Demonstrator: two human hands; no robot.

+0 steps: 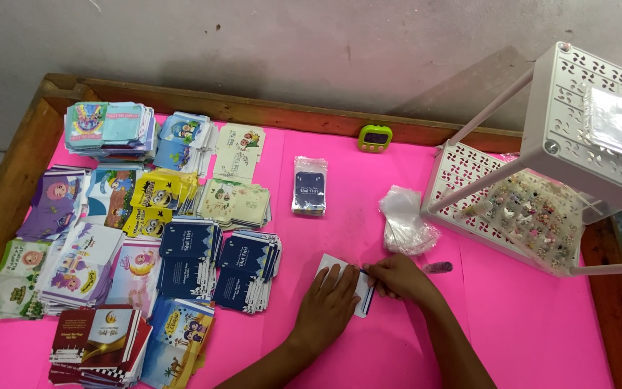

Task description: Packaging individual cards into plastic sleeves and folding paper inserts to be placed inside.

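Note:
My left hand (330, 301) lies flat, fingers spread, on a small white and dark blue paper envelope (363, 293) on the pink table cover (512, 324). My right hand (399, 277) pinches the envelope's right edge with closed fingers. Beyond my hands stands a wrapped pack of dark blue envelopes (309, 186). A heap of clear plastic sleeves (406, 220) lies just past my right hand, and a small dark object (438, 267) lies right of it.
Several stacks of printed envelopes (131, 238) fill the table's left half. A green timer (374, 137) sits by the far wooden rim (253, 108). A white perforated rack (584, 130) with small trinkets (534, 212) on its lower shelf stands at the right.

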